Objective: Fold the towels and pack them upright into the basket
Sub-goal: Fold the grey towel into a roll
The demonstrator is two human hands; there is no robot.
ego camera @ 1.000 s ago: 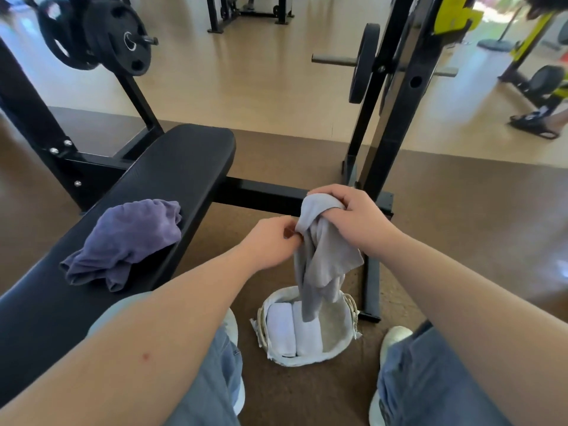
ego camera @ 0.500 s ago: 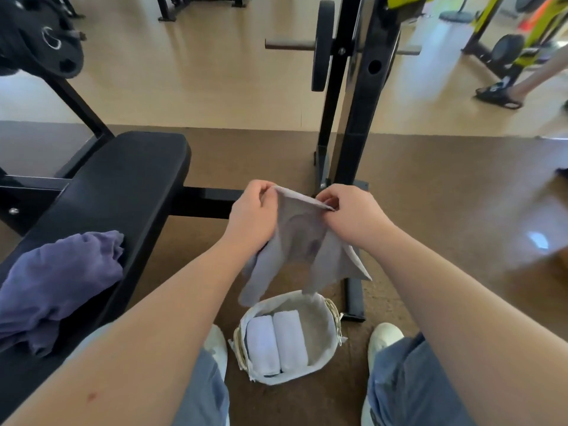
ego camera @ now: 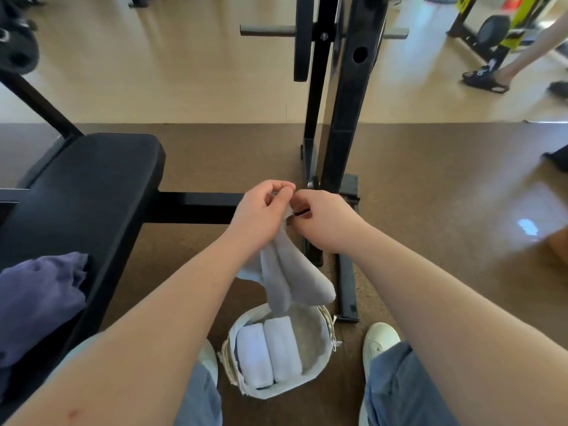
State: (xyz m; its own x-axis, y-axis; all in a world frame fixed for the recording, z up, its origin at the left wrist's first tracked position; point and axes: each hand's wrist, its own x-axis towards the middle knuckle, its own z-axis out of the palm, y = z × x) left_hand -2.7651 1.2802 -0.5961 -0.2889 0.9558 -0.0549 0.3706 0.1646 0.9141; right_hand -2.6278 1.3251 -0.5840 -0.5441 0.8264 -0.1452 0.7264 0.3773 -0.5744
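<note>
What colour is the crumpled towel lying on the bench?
Purple, a muted bluish shade; the crumpled towel shows at the left edge of the head view, on the black bench.

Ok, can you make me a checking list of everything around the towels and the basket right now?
Surface: brown floor under the basket; black bench on the left.
Job's things: grey towel hangs over the basket; two white towels stand packed inside; purple towel lies crumpled on the bench.
Clutter: nothing seen.
Hands: left hand and right hand pinch the grey towel's top.
Cables: nothing seen.
Surroundings: black weight rack; someone's sandalled foot far right.
</note>
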